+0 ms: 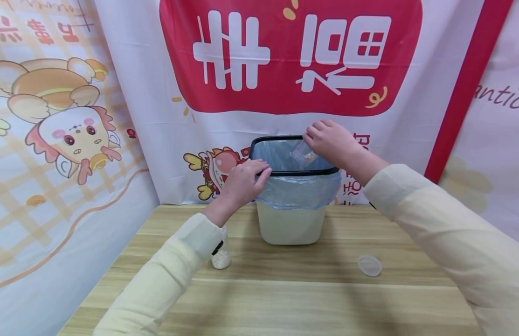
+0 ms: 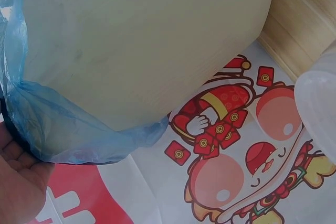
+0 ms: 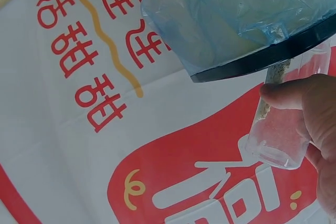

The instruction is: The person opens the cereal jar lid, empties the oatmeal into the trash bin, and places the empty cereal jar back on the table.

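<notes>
A cream trash bin with a black rim and a blue bag folded over it stands on the table. My left hand grips the bin's rim at the left front corner; in the left wrist view its fingers curl at the rim. Over the bin's right side, my right hand holds a clear plastic jar, tilted with its mouth down into the bag. Grainy light-brown bits cling along the inside of that jar. Its mouth is partly hidden behind the rim in the right wrist view.
A round translucent lid lies on the wooden table at the right. Near my left sleeve stands a small container with whitish contents, partly covered by the sleeve. A printed cloth hangs close behind the bin.
</notes>
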Demonstrator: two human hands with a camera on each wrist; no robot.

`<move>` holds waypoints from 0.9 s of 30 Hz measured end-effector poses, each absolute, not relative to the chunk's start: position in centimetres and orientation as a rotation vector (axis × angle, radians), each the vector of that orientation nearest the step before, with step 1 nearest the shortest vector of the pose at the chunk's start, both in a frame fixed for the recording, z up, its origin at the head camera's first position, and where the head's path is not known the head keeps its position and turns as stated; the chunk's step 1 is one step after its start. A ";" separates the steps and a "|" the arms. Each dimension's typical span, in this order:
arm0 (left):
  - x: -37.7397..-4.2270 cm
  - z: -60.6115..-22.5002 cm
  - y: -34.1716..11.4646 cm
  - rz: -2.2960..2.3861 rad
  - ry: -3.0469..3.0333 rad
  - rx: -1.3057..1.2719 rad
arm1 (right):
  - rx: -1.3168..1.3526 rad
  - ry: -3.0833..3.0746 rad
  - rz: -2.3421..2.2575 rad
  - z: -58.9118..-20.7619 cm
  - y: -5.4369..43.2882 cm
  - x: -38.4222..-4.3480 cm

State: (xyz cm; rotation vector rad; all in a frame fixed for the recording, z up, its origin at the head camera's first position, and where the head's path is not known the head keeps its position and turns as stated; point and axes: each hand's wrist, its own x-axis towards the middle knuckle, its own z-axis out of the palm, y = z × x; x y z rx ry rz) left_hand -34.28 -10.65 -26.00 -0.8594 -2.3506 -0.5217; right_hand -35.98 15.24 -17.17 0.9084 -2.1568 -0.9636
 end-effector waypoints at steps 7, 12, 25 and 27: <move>-34.4 -26.0 -10.6 -0.525 -2.354 -0.866 | 0.911 -2.113 -1.047 -17.2 15.1 -35.9; -34.3 -25.9 -10.6 -0.524 -2.353 -0.867 | 0.926 -2.068 -1.073 -17.2 15.1 -36.0; -34.3 -25.9 -10.6 -0.500 -2.349 -0.855 | 0.947 -1.815 -1.232 -17.3 14.5 -36.3; -34.4 -25.9 -10.6 -0.493 -2.344 -0.855 | 0.955 -1.778 -1.246 -17.3 14.4 -36.4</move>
